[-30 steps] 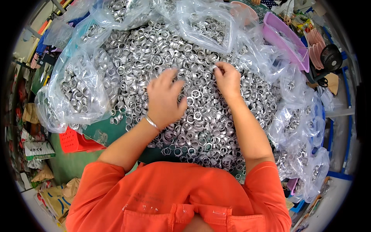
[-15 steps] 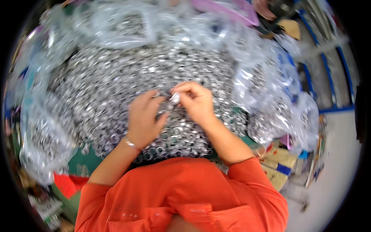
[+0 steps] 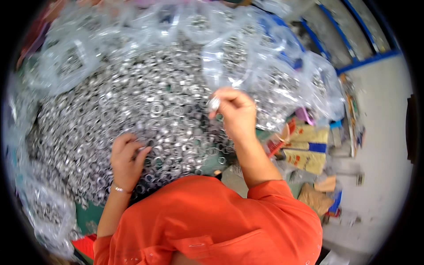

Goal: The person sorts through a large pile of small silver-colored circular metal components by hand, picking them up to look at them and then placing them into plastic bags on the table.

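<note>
A broad heap of small silvery metal rings (image 3: 145,99) spreads over the green table (image 3: 88,216). My right hand (image 3: 238,110) is raised over the right part of the heap, thumb and fingers pinched on a shiny metal ring (image 3: 213,104); whether more than one ring is in this pinch is blurred. Lower and to the left, my left hand (image 3: 126,161) hovers at the near side of the heap. Its fingers are curled toward the thumb, and anything between them is too small to make out.
Clear plastic bags (image 3: 274,79) filled with rings line the back and right of the heap; another bag (image 3: 48,207) lies at the near left. To the right are a yellow printed sack (image 3: 307,148) and a brown paper bag (image 3: 316,198). A blue-framed rack (image 3: 366,62) stands far right.
My hands were together over the middle of the heap and are now apart: the left has moved left and nearer, the right slightly right with the shiny ring. The view has turned to the right.
</note>
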`<state>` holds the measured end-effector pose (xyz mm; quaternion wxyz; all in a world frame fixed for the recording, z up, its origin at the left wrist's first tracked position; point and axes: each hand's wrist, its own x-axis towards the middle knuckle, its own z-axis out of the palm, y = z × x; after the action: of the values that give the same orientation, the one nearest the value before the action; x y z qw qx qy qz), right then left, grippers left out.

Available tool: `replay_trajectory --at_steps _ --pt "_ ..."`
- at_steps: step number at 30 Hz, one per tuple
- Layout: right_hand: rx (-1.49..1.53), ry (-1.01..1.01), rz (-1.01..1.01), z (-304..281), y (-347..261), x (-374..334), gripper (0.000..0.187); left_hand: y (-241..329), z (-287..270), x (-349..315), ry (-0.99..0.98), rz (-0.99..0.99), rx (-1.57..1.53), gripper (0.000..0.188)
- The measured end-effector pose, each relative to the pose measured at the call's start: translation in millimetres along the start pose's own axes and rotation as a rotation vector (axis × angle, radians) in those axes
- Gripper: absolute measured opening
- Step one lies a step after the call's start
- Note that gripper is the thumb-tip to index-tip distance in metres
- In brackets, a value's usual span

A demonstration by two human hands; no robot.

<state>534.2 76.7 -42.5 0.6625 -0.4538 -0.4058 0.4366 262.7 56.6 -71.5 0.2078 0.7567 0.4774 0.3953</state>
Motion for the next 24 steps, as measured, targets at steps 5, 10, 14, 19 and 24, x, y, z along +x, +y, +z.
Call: replay_trajectory --at_steps 5,10,14,19,24 --pt "-0.571 0.685 -0.62 -116 -107 55 0.014 0 5 -4 -0.079 -0.275 -0.278 0.016" --pt "-1.274 0.681 -0.514 -278 -158 66 0.033 5 9 9 -0.113 -0.629 -0.808 0.013" --pt "-1.163 0.517 -0.643 -104 -102 32 0.024 8 5 14 -0.103 -0.934 -1.185 0.005" --pt "-0.419 -0.481 -0.025 49 -15 -29 0.03 3 -1 5 -0.106 -0.984 -1.356 0.003" --pt "-0.495 -0.867 -0.269 83 23 -52 0.027 12 -9 -9 -0.349 -0.915 -1.099 0.007"
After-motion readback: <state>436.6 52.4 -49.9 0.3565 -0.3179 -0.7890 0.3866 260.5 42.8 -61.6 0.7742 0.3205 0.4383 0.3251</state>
